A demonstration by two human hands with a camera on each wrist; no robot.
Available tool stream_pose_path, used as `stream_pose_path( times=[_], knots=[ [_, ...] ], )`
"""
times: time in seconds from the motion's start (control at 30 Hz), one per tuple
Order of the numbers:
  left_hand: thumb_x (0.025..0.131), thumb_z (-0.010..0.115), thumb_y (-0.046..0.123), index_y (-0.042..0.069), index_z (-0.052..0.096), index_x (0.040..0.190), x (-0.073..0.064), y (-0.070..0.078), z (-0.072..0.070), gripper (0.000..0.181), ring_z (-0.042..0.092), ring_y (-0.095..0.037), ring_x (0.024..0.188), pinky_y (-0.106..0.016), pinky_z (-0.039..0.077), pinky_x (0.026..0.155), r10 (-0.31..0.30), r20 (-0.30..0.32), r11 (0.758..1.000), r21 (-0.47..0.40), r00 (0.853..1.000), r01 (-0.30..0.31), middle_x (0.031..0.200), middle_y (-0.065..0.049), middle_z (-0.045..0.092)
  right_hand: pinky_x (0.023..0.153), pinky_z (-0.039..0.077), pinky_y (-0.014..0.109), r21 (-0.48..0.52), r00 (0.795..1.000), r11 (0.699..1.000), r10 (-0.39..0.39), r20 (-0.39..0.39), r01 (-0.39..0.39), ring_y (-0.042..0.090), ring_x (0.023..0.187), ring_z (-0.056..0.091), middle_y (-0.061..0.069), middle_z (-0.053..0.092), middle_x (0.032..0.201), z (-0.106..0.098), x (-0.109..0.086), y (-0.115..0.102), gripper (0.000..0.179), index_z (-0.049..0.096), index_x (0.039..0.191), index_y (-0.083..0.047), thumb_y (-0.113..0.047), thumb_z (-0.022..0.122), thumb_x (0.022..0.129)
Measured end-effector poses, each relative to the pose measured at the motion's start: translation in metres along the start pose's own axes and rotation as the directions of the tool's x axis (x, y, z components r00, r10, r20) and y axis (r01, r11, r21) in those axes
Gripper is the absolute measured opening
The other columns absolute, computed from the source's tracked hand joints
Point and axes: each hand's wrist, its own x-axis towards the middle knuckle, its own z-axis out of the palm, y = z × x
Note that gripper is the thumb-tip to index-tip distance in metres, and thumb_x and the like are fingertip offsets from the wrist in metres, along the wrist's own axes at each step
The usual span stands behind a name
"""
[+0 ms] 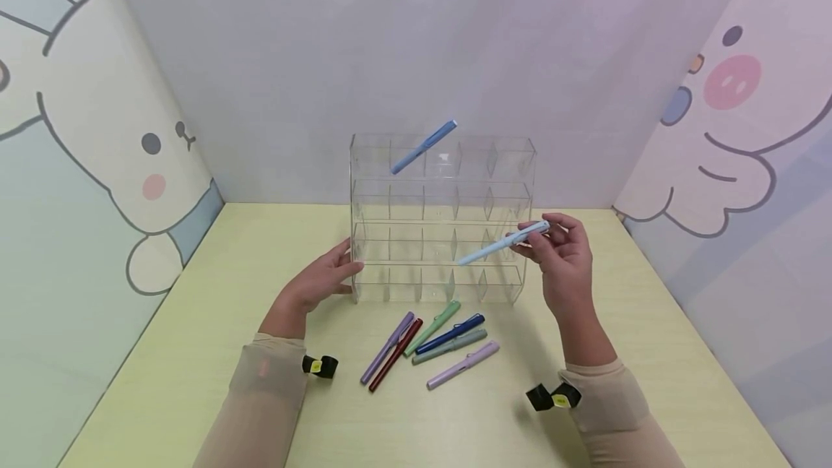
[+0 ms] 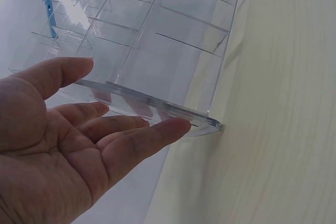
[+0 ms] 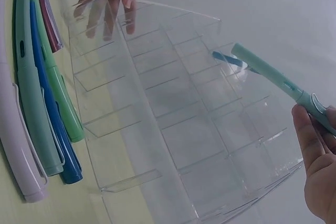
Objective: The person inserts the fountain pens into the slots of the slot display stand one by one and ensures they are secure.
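Observation:
A clear acrylic rack (image 1: 403, 264) with rows of small compartments stands upright on the table. My left hand (image 1: 323, 279) rests at its left side, fingers fairly straight along the side panel (image 2: 152, 100) and thumb near the front edge. At the rack's right front, my right hand (image 1: 567, 258) pinches a light blue pen (image 1: 490, 249) between thumb and fingers. The pen slants down to the left, overlapping the lower rows in the head view. One blue pen (image 1: 424, 147) lies slanted in the top row.
Several pens lie on the table in front of the rack: purple (image 1: 387, 347), dark red (image 1: 396, 354), green (image 1: 432, 328), dark blue (image 1: 450, 334), grey-green (image 1: 449, 347) and lilac (image 1: 463, 365). A pale curtain (image 1: 416, 42) hangs behind, with cartoon-printed panels (image 1: 117, 165) at the sides.

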Motion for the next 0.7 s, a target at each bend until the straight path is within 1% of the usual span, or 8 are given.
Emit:
stream_pose_path(
  times=[0.1,0.17,0.27,0.4,0.6,0.7],
  knots=[
    [0.104,0.049,0.025,0.029,0.004,0.159,-0.001,0.0,0.0,0.071,0.03,-0.033,0.145,-0.055,0.044,0.105,-0.001,-0.001,1.0,-0.001,1.0,0.001,0.164,-0.013,0.017,0.083,0.058,0.04,0.015,1.0,1.0,-0.01,-0.015,0.01,0.023,0.095,0.072,0.013,0.069,0.107,0.001,0.0,0.001,0.033,0.046,0.127,0.0,0.009,0.053,0.096],
    [0.105,0.049,0.024,0.029,0.004,0.159,-0.001,0.0,0.0,0.071,0.03,-0.034,0.145,-0.055,0.044,0.105,-0.001,0.0,1.0,-0.001,1.0,0.001,0.164,-0.013,0.017,0.083,0.058,0.039,0.005,1.0,1.0,-0.016,-0.026,0.016,0.022,0.094,0.072,0.012,0.069,0.107,0.001,0.0,0.002,0.033,0.046,0.127,-0.002,0.008,0.053,0.096],
    [0.104,0.05,0.026,0.028,0.004,0.159,-0.001,0.0,-0.001,0.073,0.03,-0.034,0.145,-0.054,0.044,0.105,-0.002,-0.005,1.0,0.003,1.0,0.002,0.163,-0.014,0.018,0.084,0.058,0.039,0.038,0.999,0.999,-0.022,-0.041,0.023,0.023,0.094,0.072,0.014,0.069,0.106,0.002,0.002,0.004,0.032,0.047,0.125,-0.001,0.009,0.053,0.095],
    [0.103,0.052,0.029,0.027,0.003,0.159,-0.002,0.001,-0.002,0.074,0.03,-0.034,0.145,-0.054,0.044,0.105,0.002,-0.01,1.0,0.015,1.0,-0.002,0.162,-0.016,0.02,0.084,0.058,0.039,0.056,0.998,0.998,-0.036,-0.058,0.04,0.023,0.093,0.072,0.014,0.069,0.106,0.002,0.005,0.006,0.032,0.047,0.125,-0.001,0.009,0.055,0.095],
    [0.104,0.05,0.027,0.025,0.002,0.16,-0.002,0.002,0.0,0.074,0.03,-0.034,0.145,-0.054,0.044,0.105,-0.003,-0.005,1.0,0.011,1.0,0.003,0.163,-0.016,0.018,0.084,0.058,0.04,0.072,0.995,0.996,-0.051,-0.086,0.058,0.025,0.092,0.072,0.016,0.069,0.104,0.001,0.006,0.011,0.033,0.047,0.125,0.0,0.009,0.055,0.094],
    [0.104,0.05,0.027,0.024,0.002,0.16,-0.002,0.001,0.0,0.074,0.029,-0.034,0.146,-0.054,0.044,0.105,-0.001,-0.005,1.0,0.002,1.0,0.001,0.163,-0.015,0.016,0.084,0.058,0.041,0.076,0.995,0.995,-0.052,-0.087,0.059,0.026,0.094,0.072,0.017,0.069,0.104,0.002,0.007,0.015,0.033,0.047,0.125,0.001,0.01,0.054,0.095]
  ],
)
